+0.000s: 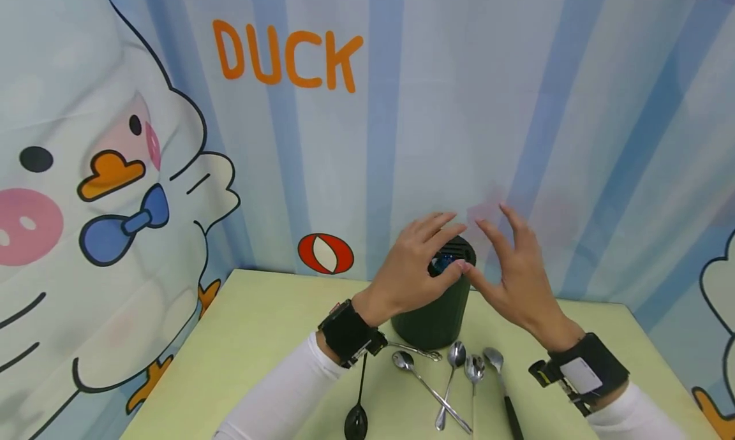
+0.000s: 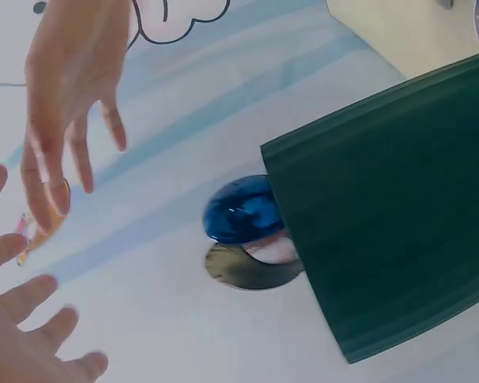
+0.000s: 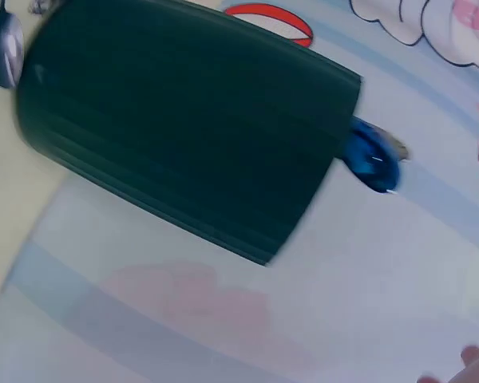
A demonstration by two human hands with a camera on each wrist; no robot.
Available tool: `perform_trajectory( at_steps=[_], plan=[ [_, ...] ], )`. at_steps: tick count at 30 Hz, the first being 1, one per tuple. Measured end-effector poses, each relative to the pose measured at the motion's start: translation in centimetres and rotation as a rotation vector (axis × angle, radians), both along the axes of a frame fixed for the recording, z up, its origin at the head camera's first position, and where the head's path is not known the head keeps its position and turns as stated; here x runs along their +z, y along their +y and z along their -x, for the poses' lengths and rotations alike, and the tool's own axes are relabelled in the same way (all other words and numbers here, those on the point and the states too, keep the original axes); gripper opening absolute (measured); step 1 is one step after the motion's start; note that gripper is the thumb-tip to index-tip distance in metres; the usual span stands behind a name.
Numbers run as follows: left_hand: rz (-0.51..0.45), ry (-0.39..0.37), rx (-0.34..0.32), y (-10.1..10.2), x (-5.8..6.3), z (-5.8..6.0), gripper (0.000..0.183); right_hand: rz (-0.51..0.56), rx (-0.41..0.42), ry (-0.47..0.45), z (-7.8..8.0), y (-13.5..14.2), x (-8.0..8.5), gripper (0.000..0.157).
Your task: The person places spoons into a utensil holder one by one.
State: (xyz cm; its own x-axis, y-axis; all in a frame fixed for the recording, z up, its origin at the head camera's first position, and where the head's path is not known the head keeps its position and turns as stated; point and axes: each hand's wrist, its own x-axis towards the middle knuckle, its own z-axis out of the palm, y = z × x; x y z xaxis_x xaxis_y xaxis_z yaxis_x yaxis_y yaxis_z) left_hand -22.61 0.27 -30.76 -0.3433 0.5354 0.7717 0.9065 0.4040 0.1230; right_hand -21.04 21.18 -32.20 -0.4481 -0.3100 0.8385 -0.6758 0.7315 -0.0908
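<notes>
A dark green ribbed holder [image 1: 439,315] stands upright at the back of the table, its rim showing slots in the head view. Two spoon bowls stick out of its top: a shiny blue spoon [image 2: 243,209] and a metallic spoon [image 2: 251,270] beside it. To the left, my left hand [image 1: 416,261] hovers near the rim with fingers extended and spread. On the other side my right hand [image 1: 519,277] is raised, fingers spread wide and grasping nothing. The two thumb tips come close together in front of the holder's rim. Neither hand grips anything.
Several spoons lie before the holder: a black spoon [image 1: 356,421], two crossed silver spoons, with one silver spoon [image 1: 404,361] on the left, a slotted-looking spoon [image 1: 474,366] and a black-handled spoon [image 1: 511,414]. A patterned curtain [image 1: 459,108] hangs directly behind the yellow table [image 1: 275,319].
</notes>
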Motion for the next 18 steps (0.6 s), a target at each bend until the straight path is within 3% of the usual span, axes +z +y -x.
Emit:
perform_trajectory(
  at_steps=[4, 9, 13, 18],
  plan=[
    [0.075, 0.079, 0.057, 0.3, 0.2, -1.1, 0.064, -0.012, -0.027, 0.047, -1.5, 0.4, 0.9, 0.075],
    [0.139, 0.116, 0.099, 0.1, -0.2, -2.5, 0.078, -0.026, -0.040, 0.007, -3.5, 0.9, 0.8, 0.082],
    [0.182, 0.094, 0.094, -0.1, -1.4, -3.6, 0.083, -0.035, -0.076, -0.021, -5.3, 1.6, -0.2, 0.088],
    [0.213, 0.042, 0.067, 0.1, -3.7, -4.8, 0.090, -0.025, -0.106, -0.027, -7.1, 2.8, -1.3, 0.093]
  ],
)
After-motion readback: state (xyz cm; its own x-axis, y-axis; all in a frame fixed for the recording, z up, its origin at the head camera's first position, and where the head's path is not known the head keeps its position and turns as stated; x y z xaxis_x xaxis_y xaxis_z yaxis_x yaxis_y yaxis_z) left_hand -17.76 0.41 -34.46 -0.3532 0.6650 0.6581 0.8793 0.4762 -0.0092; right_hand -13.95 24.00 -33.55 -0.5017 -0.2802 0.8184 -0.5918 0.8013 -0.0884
